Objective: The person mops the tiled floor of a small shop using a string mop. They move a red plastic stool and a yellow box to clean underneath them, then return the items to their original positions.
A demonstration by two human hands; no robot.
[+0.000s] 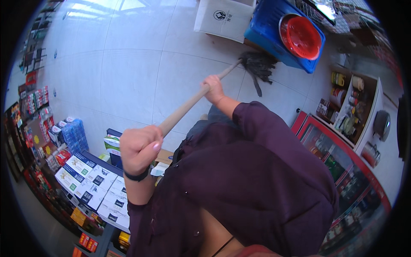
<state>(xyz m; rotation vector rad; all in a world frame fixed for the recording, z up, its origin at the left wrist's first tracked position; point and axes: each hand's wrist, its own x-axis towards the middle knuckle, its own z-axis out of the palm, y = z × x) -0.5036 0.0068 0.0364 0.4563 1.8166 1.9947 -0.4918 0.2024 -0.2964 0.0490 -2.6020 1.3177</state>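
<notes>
I hold a mop by its long wooden handle (184, 109) with both hands. My left hand (140, 147), with a dark band at the wrist, is closed round the upper end. Farther down the shaft, my right hand (213, 89) grips it with fingers wrapped round. The dark grey mop head (258, 66) lies spread on the pale tiled floor (132, 73), right by the foot of a blue plastic bin (265, 25). Part of the mop head sits close against the bin's lower edge; whether it touches cannot be made out.
A red basin (302, 37) rests on the blue bin, beside a white box (225, 18). To the right stand a red-framed glass-door cooler (342, 171) and a shelf unit (372, 98) with jars. White cartons (92, 180) and bottle packs (75, 135) are stacked at left.
</notes>
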